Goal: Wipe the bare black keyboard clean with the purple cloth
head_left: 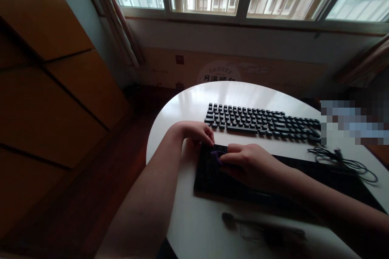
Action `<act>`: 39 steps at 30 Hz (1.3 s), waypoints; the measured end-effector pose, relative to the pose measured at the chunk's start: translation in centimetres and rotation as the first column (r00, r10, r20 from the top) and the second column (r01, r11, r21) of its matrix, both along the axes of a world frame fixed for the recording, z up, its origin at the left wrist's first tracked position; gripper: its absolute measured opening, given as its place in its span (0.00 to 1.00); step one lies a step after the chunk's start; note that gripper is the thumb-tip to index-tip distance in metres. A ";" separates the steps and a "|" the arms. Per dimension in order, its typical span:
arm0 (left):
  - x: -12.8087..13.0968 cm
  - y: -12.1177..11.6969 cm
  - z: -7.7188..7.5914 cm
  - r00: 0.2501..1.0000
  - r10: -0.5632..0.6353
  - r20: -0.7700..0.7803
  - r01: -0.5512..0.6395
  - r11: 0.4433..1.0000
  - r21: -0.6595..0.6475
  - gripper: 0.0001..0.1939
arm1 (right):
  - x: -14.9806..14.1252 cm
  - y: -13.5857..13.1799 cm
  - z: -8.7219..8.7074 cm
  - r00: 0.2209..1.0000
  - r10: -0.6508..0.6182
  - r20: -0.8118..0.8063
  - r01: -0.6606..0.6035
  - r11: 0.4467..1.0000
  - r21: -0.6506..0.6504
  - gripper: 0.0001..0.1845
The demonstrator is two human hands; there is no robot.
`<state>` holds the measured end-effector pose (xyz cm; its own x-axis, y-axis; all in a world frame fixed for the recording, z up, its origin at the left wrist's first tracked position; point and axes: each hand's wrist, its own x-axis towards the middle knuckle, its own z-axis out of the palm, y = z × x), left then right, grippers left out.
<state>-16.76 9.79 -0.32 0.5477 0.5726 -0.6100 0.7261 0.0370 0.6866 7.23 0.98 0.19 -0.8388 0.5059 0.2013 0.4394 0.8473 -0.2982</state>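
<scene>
Here the right hand is pinching a purple item, too blurred to name, over the left end of the black base. That base is lying at the centre, its long axis stretching toward the lower right, so most of it is sitting to the right of both hands. The left hand is curling at the base's upper-left corner, closer to that corner; whether it's gripping, I can't tell. Keycaps are lining up just above, running roughly alongside.

Gap between keycaps and keyboard
</scene>
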 end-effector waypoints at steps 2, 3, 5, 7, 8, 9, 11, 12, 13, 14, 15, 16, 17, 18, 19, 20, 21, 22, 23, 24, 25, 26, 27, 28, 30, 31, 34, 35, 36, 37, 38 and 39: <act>0.0 0.0 -0.1 1.000 0.005 0.018 -0.005 1.000 -0.018 0.13 | -1.7 0.3 -0.4 0.999 -0.011 0.040 0.011 1.000 0.006 0.08; 0.0 0.0 -0.2 1.000 0.007 0.026 -0.006 1.000 -0.027 0.13 | -2.3 0.2 -0.6 0.999 -0.025 0.046 0.024 1.000 0.013 0.08; 0.1 0.1 -0.3 0.999 0.010 0.037 -0.008 0.999 -0.043 0.12 | -3.1 -0.1 -0.9 0.997 -0.061 0.045 0.059 0.997 0.041 0.10; 0.1 0.2 -0.4 0.999 0.013 0.045 -0.010 0.998 -0.056 0.12 | -3.6 -0.5 -1.1 0.993 -0.111 0.043 0.107 0.990 0.094 0.13; 0.1 0.2 -0.4 0.999 0.015 0.049 -0.012 0.998 -0.062 0.12 | -3.7 -0.7 -1.3 0.991 -0.123 0.045 0.117 0.986 0.120 0.14; 0.1 0.2 -0.5 0.999 0.018 0.050 -0.014 0.998 -0.069 0.12 | -3.7 -0.9 -1.3 0.992 -0.113 0.048 0.106 0.985 0.133 0.15; 0.1 0.2 -0.5 0.998 0.028 0.050 -0.024 0.997 -0.075 0.12 | -3.7 -1.0 -1.5 0.998 -0.056 0.043 0.050 0.992 0.118 0.14; 0.1 0.2 -0.4 0.998 0.032 0.048 -0.028 0.996 -0.079 0.12 | -3.6 -1.0 -1.5 0.999 -0.028 0.034 0.025 0.995 0.098 0.14; 0.1 0.2 -0.4 0.998 0.034 0.047 -0.030 0.996 -0.081 0.12 | -3.6 -0.9 -1.5 1.000 -0.020 0.020 0.018 0.997 0.081 0.14; 0.1 0.2 -0.4 0.998 0.034 0.048 -0.030 0.996 -0.081 0.12 | -3.6 -0.9 -1.6 0.999 -0.036 0.004 0.035 0.997 0.072 0.14; 0.1 0.2 -0.4 0.998 0.031 0.052 -0.027 0.997 -0.079 0.13 | -3.6 -0.8 -1.6 0.998 -0.067 -0.009 0.067 0.995 0.070 0.14; 0.0 0.2 -0.4 0.998 0.026 0.057 -0.022 0.997 -0.076 0.13 | -3.6 -0.7 -1.7 0.995 -0.098 -0.017 0.099 0.993 0.072 0.13; 0.0 0.2 -0.4 0.998 0.020 0.059 -0.016 0.997 -0.074 0.14 | -3.7 -0.7 -1.7 0.994 -0.110 -0.020 0.111 0.991 0.070 0.13; 0.0 0.2 -0.4 0.998 0.017 0.060 -0.013 0.997 -0.071 0.14 | -3.7 -0.7 -1.8 0.994 -0.104 -0.018 0.105 0.993 0.061 0.13; 0.0 0.1 -0.4 0.998 0.018 0.060 -0.014 0.997 -0.070 0.15 | -3.7 -0.6 -1.8 0.996 -0.084 -0.012 0.084 0.995 0.047 0.13; 0.0 0.1 -0.5 0.998 0.021 0.058 -0.016 0.997 -0.072 0.15 | -3.6 -0.5 -1.7 0.998 -0.060 -0.006 0.061 0.998 0.032 0.13; 0.0 0.1 -0.5 0.998 0.025 0.057 -0.021 0.997 -0.073 0.14 | -3.5 -0.4 -1.6 0.999 -0.047 -0.008 0.047 0.999 0.022 0.12; -0.1 0.2 -0.5 0.998 0.030 0.059 -0.026 0.997 -0.073 0.14 | -3.1 -0.2 -1.4 0.998 -0.052 -0.023 0.052 0.998 0.018 0.12; -0.1 0.2 -0.6 0.997 0.034 0.063 -0.029 0.997 -0.073 0.14 | -2.6 0.0 -1.0 0.996 -0.075 -0.054 0.076 0.997 0.019 0.12; -0.1 0.2 -0.6 0.997 0.035 0.069 -0.030 0.997 -0.074 0.14 | -2.0 0.3 -0.4 0.989 -0.111 -0.094 0.113 0.993 0.019 0.13; -0.2 0.3 -0.7 0.997 0.036 0.073 -0.031 0.997 -0.077 0.14 | -1.2 0.6 0.2 0.980 -0.149 -0.134 0.152 0.988 0.012 0.14; -0.2 0.3 -0.7 0.997 0.036 0.075 -0.029 0.996 -0.081 0.15 | -0.4 0.9 1.0 0.970 -0.178 -0.165 0.181 0.984 -0.001 0.14; -0.3 0.4 -0.8 0.997 0.034 0.075 -0.027 0.996 -0.087 0.15 | 0.4 1.1 1.7 0.966 -0.196 -0.168 0.196 0.980 -0.017 0.15; -0.3 0.4 -0.8 0.997 0.031 0.072 -0.025 0.995 -0.094 0.15 | 1.2 1.4 2.4 0.969 -0.197 -0.147 0.195 0.980 -0.028 0.15; -0.3 0.5 -0.8 0.998 0.028 0.059 -0.022 0.995 -0.101 0.16 | 2.2 1.6 3.4 0.983 -0.158 -0.088 0.155 0.987 -0.041 0.14; -0.4 0.4 -0.7 0.998 0.028 0.056 -0.023 0.995 -0.100 0.16 | 2.4 1.6 3.6 0.990 -0.126 -0.057 0.124 0.991 -0.049 0.14; -0.4 0.4 -0.6 0.998 0.030 0.059 -0.024 0.996 -0.089 0.17 | 2.1 1.5 3.2 0.999 -0.023 0.030 0.026 0.995 -0.100 0.11; -0.4 0.3 -0.6 0.998 0.029 0.062 -0.024 0.996 -0.086 0.17 | 1.8 1.4 2.8 0.999 0.000 0.053 0.007 0.993 -0.118 0.11; -0.4 0.3 -0.6 0.997 0.028 0.065 -0.022 0.996 -0.086 0.17 | 1.4 1.4 2.3 0.997 0.015 0.070 -0.005 0.991 -0.132 0.10; -0.4 0.3 -0.6 0.997 0.027 0.068 -0.021 0.996 -0.087 0.17 | 1.1 1.4 1.8 0.997 0.019 0.081 -0.007 0.990 -0.142 0.10; -0.4 0.3 -0.6 0.997 0.027 0.070 -0.020 0.996 -0.086 0.16 | 0.8 1.4 1.3 0.996 0.017 0.088 -0.004 0.989 -0.147 0.09; -0.4 0.3 -0.6 0.997 0.026 0.072 -0.020 0.996 -0.085 0.16 | 0.5 1.5 0.8 0.996 0.014 0.091 -0.001 0.990 -0.143 0.09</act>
